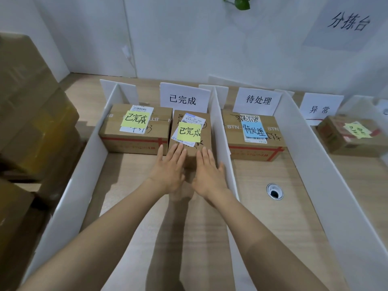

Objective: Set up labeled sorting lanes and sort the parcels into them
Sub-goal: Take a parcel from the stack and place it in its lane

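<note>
White dividers [220,131] split the wooden table into lanes, each with a white paper label at its far end. In the left lane a wide carton [134,141] with a yellow note lies beside a smaller parcel [204,135], also with a yellow note. My left hand [170,169] and my right hand [209,171] lie flat, fingers straight, against the near end of that smaller parcel. The middle lane holds a carton with a blue note [254,145]. A carton with a yellow note [352,141] sits in the right lane.
Stacked brown cartons [31,114] stand to the left of the table. A round cable hole [274,191] sits in the middle lane's tabletop. A white wall with a handwritten paper sign [348,23] rises behind the lanes.
</note>
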{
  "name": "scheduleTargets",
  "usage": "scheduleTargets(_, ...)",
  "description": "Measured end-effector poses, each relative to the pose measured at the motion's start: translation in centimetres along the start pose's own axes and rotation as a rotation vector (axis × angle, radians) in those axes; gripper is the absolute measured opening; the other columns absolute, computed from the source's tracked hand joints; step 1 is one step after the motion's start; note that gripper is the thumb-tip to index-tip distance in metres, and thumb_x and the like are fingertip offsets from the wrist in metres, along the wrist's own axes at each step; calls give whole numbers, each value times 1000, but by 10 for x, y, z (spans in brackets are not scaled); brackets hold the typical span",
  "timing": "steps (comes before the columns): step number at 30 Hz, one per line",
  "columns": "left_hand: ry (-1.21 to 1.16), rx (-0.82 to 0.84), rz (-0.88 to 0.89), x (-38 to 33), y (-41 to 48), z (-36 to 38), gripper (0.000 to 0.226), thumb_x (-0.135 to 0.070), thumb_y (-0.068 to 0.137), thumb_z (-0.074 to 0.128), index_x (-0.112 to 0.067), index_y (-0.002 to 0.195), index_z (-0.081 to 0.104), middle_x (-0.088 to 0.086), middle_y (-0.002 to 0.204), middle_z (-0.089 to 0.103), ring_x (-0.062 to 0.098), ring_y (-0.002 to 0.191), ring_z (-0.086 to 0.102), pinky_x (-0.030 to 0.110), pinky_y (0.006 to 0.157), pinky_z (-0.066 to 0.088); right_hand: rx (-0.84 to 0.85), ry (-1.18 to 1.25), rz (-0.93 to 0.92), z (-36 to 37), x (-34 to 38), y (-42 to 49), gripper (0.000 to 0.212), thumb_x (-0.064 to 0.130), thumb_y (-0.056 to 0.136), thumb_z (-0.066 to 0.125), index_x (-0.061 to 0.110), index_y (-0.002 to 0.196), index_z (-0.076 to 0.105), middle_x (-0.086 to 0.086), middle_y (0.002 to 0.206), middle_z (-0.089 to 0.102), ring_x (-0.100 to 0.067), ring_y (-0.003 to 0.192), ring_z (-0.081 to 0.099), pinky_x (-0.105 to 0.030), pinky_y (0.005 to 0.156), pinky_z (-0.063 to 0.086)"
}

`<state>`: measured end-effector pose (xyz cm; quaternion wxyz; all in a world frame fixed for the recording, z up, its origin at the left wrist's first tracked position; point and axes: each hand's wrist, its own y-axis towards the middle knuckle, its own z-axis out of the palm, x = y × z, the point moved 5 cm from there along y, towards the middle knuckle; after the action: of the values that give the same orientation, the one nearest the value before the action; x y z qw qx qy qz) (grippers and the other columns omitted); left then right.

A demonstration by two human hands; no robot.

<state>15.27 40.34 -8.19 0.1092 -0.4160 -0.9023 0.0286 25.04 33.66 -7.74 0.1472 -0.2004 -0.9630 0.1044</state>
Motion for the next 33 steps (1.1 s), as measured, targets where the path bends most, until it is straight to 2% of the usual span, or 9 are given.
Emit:
scheduleTargets(11, -120, 35, -26, 16, 26, -11, 63, -40, 98, 30, -15, 151, 8, -1, 160, 0, 22, 147, -7, 58, 113, 2, 168, 48, 41, -29, 5, 24, 79, 19, 92, 45, 14, 154, -4, 1, 161, -10, -19, 148, -9, -55, 117, 7)
scheduleTargets(13, -365, 1, -55, 17, 24, -20, 52, -34, 96, 36, -18, 144, 27, -1, 158, 16, 20, 146, 4, 57, 113, 8, 148, 248, 66, -33, 6, 25, 79, 17, 82, 47, 19, 152, 11, 2, 160, 12, -25, 147, 11, -56, 114, 22)
scheduleTargets(16, -688, -129, -146, 24, 13, -42, 31, -25, 92, 42, -19, 122, 46, 3, 141, 42, 25, 133, 35, 50, 108, 26, 14, 623, 116, -42, 5, 18, 67, 17, 72, 43, 28, 138, 36, 5, 132, 52, -23, 116, 53, -42, 93, 48)
scheduleTargets(18, -759, -143, -202, 30, 6, -52, 45, -26, 94, 42, -13, 136, 40, 6, 144, 41, 29, 130, 40, 46, 105, 32, -28, 775, 150, -56, 6, 5, 55, 9, 87, 43, 26, 140, 38, 8, 119, 52, -17, 100, 53, -30, 81, 45)
scheduleTargets(21, -889, -179, -257, 39, -11, -71, 51, -29, 93, 41, -14, 142, 36, 8, 143, 43, 29, 124, 47, 46, 101, 39, -108, 855, 160, -77, 6, -15, 38, 9, 96, 41, 19, 132, 48, 12, 117, 45, -10, 94, 47, -19, 67, 44)
scheduleTargets(25, -1042, -278, -254, 42, -41, -108, 41, -26, 94, 42, -13, 133, 47, 7, 130, 54, 25, 111, 54, 40, 89, 45, -197, 924, 124, -105, 20, -46, 32, 11, 97, 44, 14, 126, 54, -1, 132, 54, -15, 104, 53, -27, 82, 45)
scheduleTargets(28, -1117, -384, -241, 42, -71, -139, 25, -21, 94, 41, -3, 102, 57, 17, 100, 63, 30, 86, 57, 39, 74, 45, -243, 954, 83, -127, 31, -75, 30, 15, 96, 46, 13, 124, 56, -1, 130, 56, -13, 106, 53, -23, 81, 40)
scheduleTargets(31, -1165, -458, -231, 44, -103, -169, 17, -21, 96, 44, -14, 104, 57, 5, 98, 55, 25, 93, 53, 36, 82, 45, -315, 973, 51, -148, 45, -105, 28, 16, 93, 48, 14, 118, 60, -1, 121, 60, -11, 94, 54, -20, 69, 42)
scheduleTargets(33, -1120, -508, -214, 46, -123, -189, 21, -20, 97, 43, -13, 111, 56, 4, 104, 53, 21, 98, 50, 28, 80, 38, -370, 977, 24, -163, 53, -126, 27, 15, 93, 49, 13, 117, 62, 1, 114, 61, -11, 96, 53, -20, 72, 39)
